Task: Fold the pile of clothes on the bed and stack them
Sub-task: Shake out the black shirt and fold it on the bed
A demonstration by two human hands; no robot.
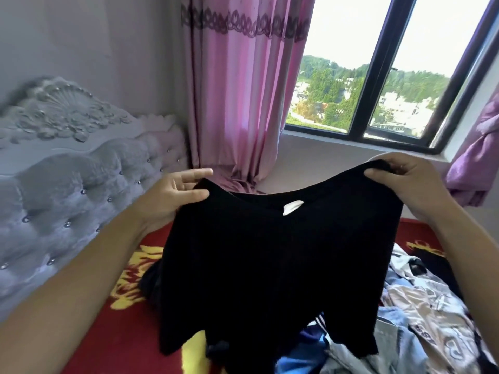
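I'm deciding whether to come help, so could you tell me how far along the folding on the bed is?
Done: no folded stack shows in view. In hand: the left hand and right hand hold a black shirt up by its shoulders, not yet folded. Left: the jumbled pile on the bed, so nearly everything.

The shirt (270,265) hangs between left hand (172,195) and right hand (405,184) above the bed (121,341); clothes pile (421,314) at right, headboard (67,157) left, curtain (237,90) and window (337,49) behind.
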